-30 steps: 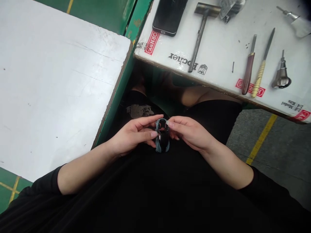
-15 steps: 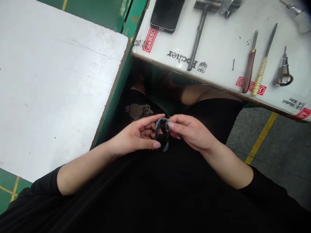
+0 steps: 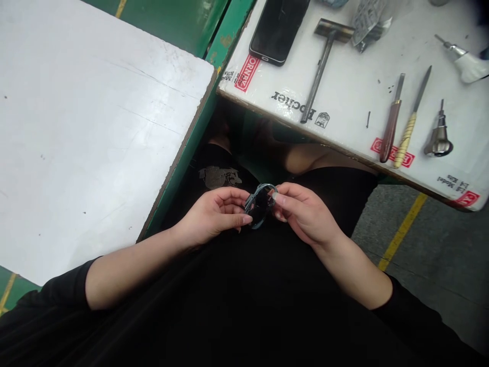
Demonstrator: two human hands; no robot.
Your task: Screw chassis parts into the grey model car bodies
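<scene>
Above my lap, both hands hold a small blue-grey model car body (image 3: 263,187), an open shell with gaps through it. It is tilted, so its rim shows as a ring with dark cloth behind. My left hand (image 3: 214,213) pinches its left side between thumb and fingers. At the upper right rim, my right hand (image 3: 307,210) grips it with thumb and forefinger, the other fingers curled beneath. Fingertips cover parts of both sides of the shell.
On the white-topped bench ahead lie a phone (image 3: 280,31), a T-shaped metal tool (image 3: 320,74), a clear plastic packet (image 3: 369,21), a brown-handled blade (image 3: 391,130), a yellow-handled file (image 3: 408,133) and two bulb-handled tools (image 3: 439,140). A white board (image 3: 95,127) extends at left.
The car body has turned and tilted between my hands, from a lengthwise top view to a ring-like view. My left forefinger has drawn back from its upper rim. The bench sits lower in view.
</scene>
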